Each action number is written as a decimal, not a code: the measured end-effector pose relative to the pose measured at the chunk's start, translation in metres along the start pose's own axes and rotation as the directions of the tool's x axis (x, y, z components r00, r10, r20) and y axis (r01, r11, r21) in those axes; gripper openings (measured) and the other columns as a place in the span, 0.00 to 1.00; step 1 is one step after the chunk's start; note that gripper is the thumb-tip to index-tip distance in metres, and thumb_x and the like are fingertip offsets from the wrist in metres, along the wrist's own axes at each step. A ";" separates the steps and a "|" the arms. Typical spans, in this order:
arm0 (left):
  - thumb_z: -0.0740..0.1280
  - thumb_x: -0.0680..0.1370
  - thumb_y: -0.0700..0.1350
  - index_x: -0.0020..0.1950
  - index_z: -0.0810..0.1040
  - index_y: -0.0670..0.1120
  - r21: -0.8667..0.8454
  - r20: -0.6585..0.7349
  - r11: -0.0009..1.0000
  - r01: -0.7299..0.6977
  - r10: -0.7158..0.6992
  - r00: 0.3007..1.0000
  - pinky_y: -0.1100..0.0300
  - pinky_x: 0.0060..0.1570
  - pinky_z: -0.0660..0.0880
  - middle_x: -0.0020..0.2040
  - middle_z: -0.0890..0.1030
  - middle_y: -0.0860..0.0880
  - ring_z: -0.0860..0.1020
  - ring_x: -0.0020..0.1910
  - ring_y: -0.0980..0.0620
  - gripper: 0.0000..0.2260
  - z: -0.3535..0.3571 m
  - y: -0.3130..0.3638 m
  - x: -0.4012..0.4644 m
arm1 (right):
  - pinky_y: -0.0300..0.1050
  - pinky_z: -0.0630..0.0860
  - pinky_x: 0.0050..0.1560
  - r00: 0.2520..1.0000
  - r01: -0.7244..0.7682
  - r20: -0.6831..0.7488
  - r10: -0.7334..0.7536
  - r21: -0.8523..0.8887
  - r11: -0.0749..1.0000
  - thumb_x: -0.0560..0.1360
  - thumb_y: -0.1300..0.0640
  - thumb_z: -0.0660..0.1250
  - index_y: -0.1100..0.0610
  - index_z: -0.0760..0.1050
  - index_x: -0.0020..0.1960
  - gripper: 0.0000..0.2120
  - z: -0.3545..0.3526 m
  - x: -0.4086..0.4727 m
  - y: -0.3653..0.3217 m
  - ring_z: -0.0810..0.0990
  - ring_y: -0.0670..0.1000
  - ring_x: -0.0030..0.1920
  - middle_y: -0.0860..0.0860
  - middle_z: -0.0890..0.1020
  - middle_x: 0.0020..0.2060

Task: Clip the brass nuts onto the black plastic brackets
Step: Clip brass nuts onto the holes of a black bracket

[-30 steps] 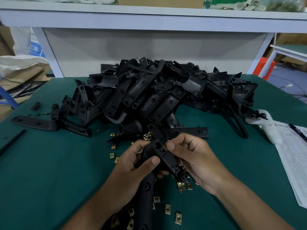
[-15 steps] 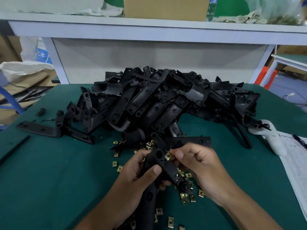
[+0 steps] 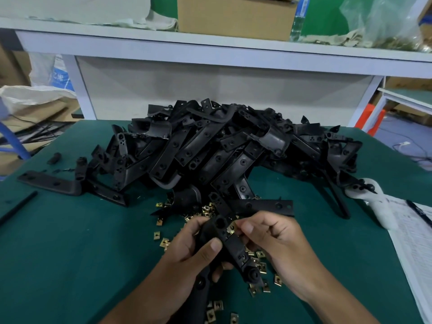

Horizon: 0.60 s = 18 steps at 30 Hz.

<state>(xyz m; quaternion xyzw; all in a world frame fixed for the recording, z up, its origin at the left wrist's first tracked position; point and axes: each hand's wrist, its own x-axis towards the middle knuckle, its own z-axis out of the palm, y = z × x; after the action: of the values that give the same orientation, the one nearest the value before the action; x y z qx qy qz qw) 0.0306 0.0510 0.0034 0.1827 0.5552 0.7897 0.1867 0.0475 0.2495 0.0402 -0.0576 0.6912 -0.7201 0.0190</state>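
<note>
The table [image 3: 70, 253] is covered in plain dark green. On it, the heap of brackets [image 3: 222, 150] is matt black all through, and the small nuts [image 3: 259, 265] scattered in front of the heap are shiny brass-yellow. The paper sheet [image 3: 413, 242] at the table's right edge is white with fine dark lines of print. Behind the table, the shelf [image 3: 210, 50] is pale grey-white, bearing a plain brown cardboard box [image 3: 233, 17].

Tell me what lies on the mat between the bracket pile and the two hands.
Head view: loose brass nuts scattered on the green mat, plus one flat bracket, between the pile and the left hand and right hand.
</note>
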 end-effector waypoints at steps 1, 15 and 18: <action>0.76 0.74 0.59 0.53 0.80 0.53 -0.003 0.001 1.000 0.000 0.000 1.000 0.59 0.36 0.76 0.43 0.83 0.45 0.81 0.41 0.49 0.14 0.000 0.000 0.000 | 0.36 0.78 0.45 1.000 0.004 0.002 -0.004 0.004 1.000 0.71 0.42 0.75 0.53 0.86 0.47 0.15 0.000 -0.001 0.000 0.84 0.48 0.43 0.53 0.87 0.41; 0.77 0.73 0.56 0.57 0.79 0.45 -0.052 -0.057 0.998 -0.018 0.015 0.998 0.59 0.35 0.75 0.45 0.81 0.41 0.78 0.40 0.47 0.20 0.002 0.003 -0.001 | 0.34 0.75 0.49 0.990 0.122 0.106 -0.093 -0.320 0.939 0.76 0.36 0.65 0.44 0.84 0.50 0.15 -0.016 0.003 -0.002 0.83 0.45 0.48 0.47 0.85 0.45; 0.76 0.75 0.54 0.58 0.79 0.43 -0.092 -0.097 0.995 -0.026 0.017 0.995 0.59 0.33 0.74 0.53 0.83 0.42 0.76 0.37 0.48 0.19 -0.003 0.005 -0.001 | 0.33 0.72 0.46 0.981 0.194 0.119 -0.155 -0.700 0.687 0.73 0.30 0.64 0.41 0.80 0.49 0.17 -0.028 0.006 0.003 0.79 0.42 0.48 0.39 0.82 0.44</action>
<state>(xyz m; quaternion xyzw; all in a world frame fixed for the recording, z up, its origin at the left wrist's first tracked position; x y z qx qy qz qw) 0.0294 0.0471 0.0075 0.1415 0.5241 0.8245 0.1596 0.0378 0.2765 0.0366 -0.1440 0.9052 -0.3959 -0.0559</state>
